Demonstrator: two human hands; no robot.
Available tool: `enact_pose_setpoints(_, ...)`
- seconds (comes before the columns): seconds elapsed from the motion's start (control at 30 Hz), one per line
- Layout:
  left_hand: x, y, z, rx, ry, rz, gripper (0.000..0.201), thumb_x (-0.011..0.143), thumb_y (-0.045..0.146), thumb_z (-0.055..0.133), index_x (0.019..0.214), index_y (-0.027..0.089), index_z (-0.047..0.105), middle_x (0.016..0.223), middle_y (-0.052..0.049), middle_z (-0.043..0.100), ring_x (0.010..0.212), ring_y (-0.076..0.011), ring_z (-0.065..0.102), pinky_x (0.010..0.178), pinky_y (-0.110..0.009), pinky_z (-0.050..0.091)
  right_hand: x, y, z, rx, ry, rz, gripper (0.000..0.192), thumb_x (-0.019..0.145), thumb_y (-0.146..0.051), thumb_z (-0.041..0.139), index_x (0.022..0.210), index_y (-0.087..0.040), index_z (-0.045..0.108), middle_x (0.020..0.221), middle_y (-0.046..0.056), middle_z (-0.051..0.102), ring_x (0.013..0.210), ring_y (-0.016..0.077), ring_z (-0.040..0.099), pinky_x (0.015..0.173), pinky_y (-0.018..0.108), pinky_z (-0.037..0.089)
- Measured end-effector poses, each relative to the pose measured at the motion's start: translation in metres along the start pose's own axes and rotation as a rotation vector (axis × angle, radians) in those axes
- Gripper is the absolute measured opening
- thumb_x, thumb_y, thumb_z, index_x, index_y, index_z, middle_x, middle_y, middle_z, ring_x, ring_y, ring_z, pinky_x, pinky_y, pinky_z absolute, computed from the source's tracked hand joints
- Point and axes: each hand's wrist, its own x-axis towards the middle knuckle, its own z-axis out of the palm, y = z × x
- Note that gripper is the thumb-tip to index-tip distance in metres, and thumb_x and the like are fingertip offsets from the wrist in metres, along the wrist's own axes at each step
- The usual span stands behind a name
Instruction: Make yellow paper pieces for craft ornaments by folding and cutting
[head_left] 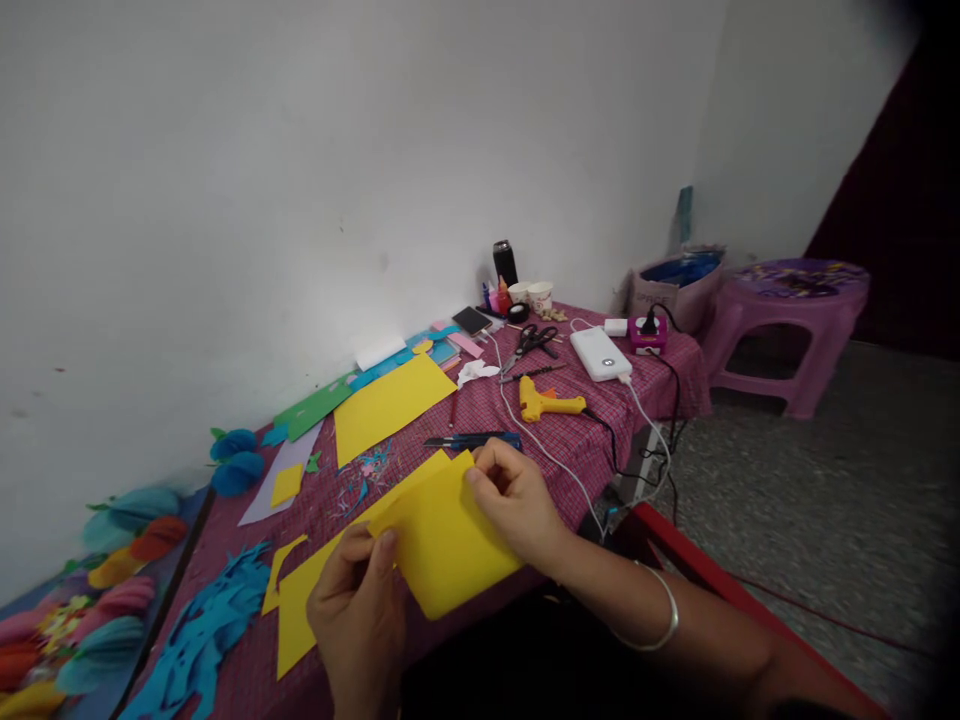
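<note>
Both hands hold one folded yellow sheet (442,545) just above the near edge of the surface (600,440), which is covered in a purple checked cloth. The left hand (360,610) takes the sheet's near-left corner, thumb on top and the other fingers beneath, the grip pressed together on the paper. The right hand (517,500) pinches the far-right corner between thumb and fingertips; a metal bangle (660,615) sits on that wrist. The sheet lies between the two grips, tilted, its lower edge overhanging the surface. Under it lies a larger yellow sheet (300,600) with a cut strip beside it. A blue-handled cutter (472,440) lies just beyond the right hand. Further off lie a second flat yellow sheet (390,405), a yellow glue gun (547,402), scissors (531,343) and a white power bank (600,352). Blue paper cuttings (202,630) lie at the near left.
</note>
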Motion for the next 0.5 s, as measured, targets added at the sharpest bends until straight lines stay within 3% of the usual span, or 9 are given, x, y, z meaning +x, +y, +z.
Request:
enact_pose_setpoints(0.2, -0.004, 0.001, 0.007, -0.206, 0.106, -0.036, 0.027, 0.069, 0.029, 0.076, 0.058, 0.017, 0.054, 0.072, 0.003, 0.052, 0.065, -0.0094, 0.05, 0.061, -0.021, 0.043, -0.002, -0.001, -0.003, -0.033, 0.006, -0.063, 0.02, 0.074, -0.024, 0.053, 0.06, -0.023, 0.04, 0.058, -0.005, 0.039, 0.053, 0.0114, 0.037, 0.05, 0.024, 0.029)
enact_pose_setpoints(0.5, -0.007, -0.011, 0.011, -0.187, 0.02, 0.066, 0.025, 0.077, 0.023, 0.069, 0.057, 0.019, 0.055, 0.078, -0.001, 0.059, 0.077, -0.0144, 0.057, 0.072, -0.027, 0.045, -0.01, 0.007, -0.011, -0.081, 0.074, -0.216, 0.021, 0.079, -0.021, 0.057, 0.062, -0.023, 0.045, 0.06, -0.004, 0.044, 0.055, 0.0131, 0.041, 0.052, 0.026, 0.031)
